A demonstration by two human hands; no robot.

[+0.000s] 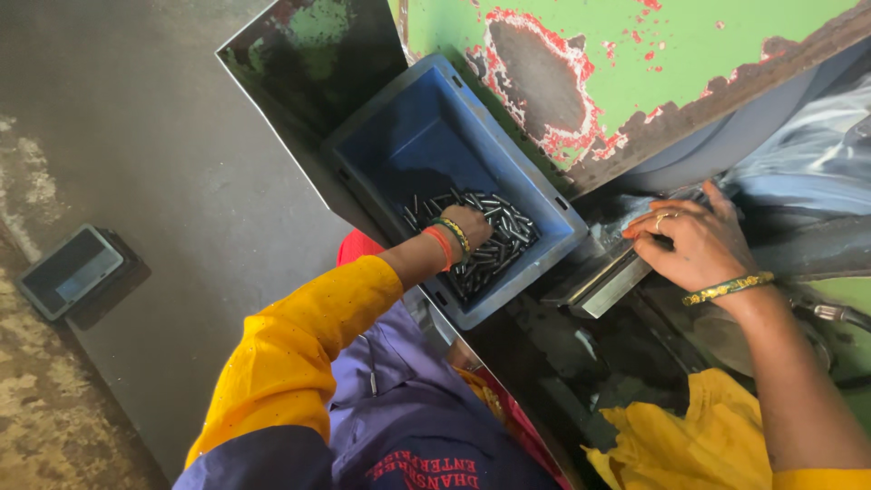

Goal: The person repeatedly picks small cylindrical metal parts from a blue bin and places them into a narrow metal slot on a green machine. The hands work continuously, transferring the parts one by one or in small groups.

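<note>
Left hand [472, 229] is down in the blue bin [399, 145], fingers curled into the pile of small dark metal pins [504, 240]. It looks closed on some pins, but the grip itself is hidden under the knuckles, so I can't tell how many or whether any are held at all. Red and patterned bangles sit on that wrist, with a yellow sleeve above.

The pins lie heaped at the near, lower end of the bin; the far end is bare blue floor. The bin sits tilted against a green machine panel [689, 54] with chipped, rusted paint.

Right hand [694, 245] is well apart from the bin, resting on a grey metal part [608, 281] of the machine, fingers bent and pressed together against it. It wears a ring and a gold bangle.

A grey tray [68, 270] lies on the floor [163, 136] at left.
</note>
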